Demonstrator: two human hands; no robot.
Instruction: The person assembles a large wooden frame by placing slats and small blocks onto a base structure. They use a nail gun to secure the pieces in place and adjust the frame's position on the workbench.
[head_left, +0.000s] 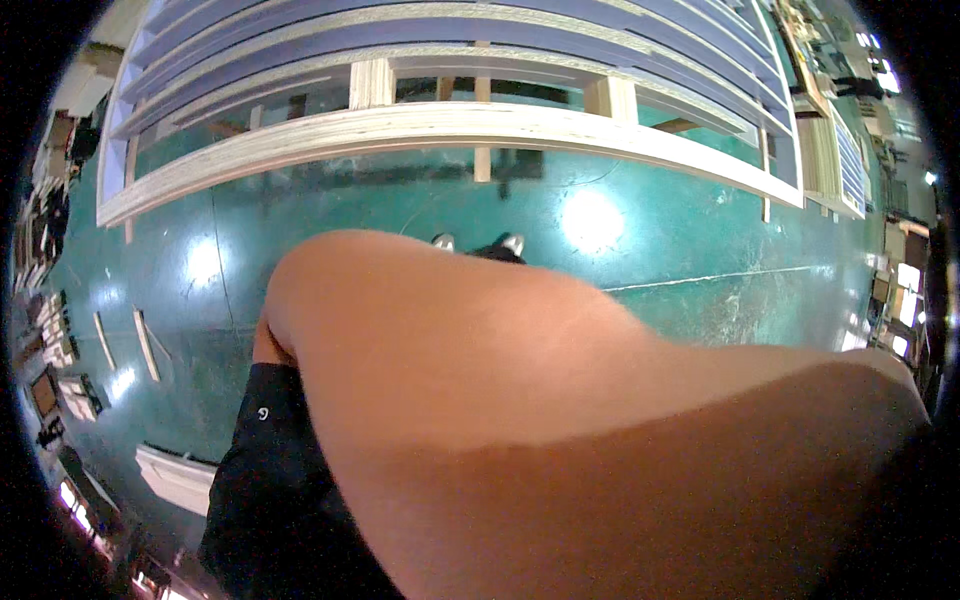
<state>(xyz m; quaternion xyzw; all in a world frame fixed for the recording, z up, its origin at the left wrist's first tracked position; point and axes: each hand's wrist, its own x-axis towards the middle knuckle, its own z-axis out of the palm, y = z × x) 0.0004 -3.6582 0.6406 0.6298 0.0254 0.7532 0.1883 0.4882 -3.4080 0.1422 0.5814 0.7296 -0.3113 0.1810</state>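
Note:
A bare, bent arm (480, 350), apparently my left one, crosses close in front of the camera and covers much of the lower picture. Its elbow points up and left, next to a black sleeve (265, 450). Toward the right edge the limb runs into dark shadow, and no fingers show there. Neither of my hands can be seen, so what they touch or hold is hidden. Beyond the arm stands a large pale wooden frame (450, 122) with long blue-grey boards (450, 30) in parallel rows. Short wooden blocks (372, 84) sit between its front rail and the boards.
Shoe tips (512, 243) show on the glossy green floor (330, 195) before the frame. Loose wooden strips (146, 345) and a pale stack of boards (175, 478) lie to the left. Another slatted panel (850, 165) stands at the right.

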